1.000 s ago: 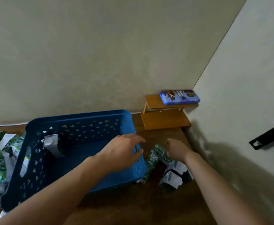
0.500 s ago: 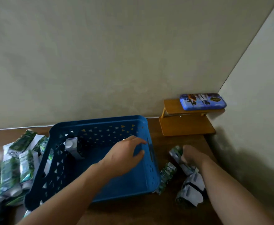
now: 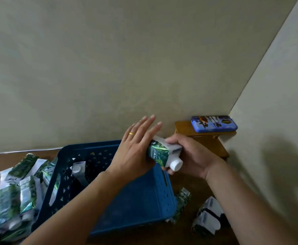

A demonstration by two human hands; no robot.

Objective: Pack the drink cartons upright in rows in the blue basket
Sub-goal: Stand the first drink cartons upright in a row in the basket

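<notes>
My right hand [image 3: 192,156] grips a green and white drink carton [image 3: 162,153] with a white cap, held on its side above the right rim of the blue basket [image 3: 137,200]. My left hand [image 3: 136,149], fingers spread flat, presses against the carton's other end. One carton [image 3: 79,171] stands inside the basket at the back left. Several cartons [image 3: 14,195] lie heaped left of the basket. A few more cartons [image 3: 207,218] lie on the table to its right, one [image 3: 181,202] leaning on the basket wall.
The wooden table [image 3: 194,181] sits in a corner with walls behind and to the right. A small wooden stand [image 3: 204,138] at the back right carries a blue pencil case [image 3: 213,123]. A white cable [image 3: 21,151] runs along the back edge.
My right hand has lifted a carton off the table up to the basket's right rim. My left hand rose from the basket and now touches that carton.
</notes>
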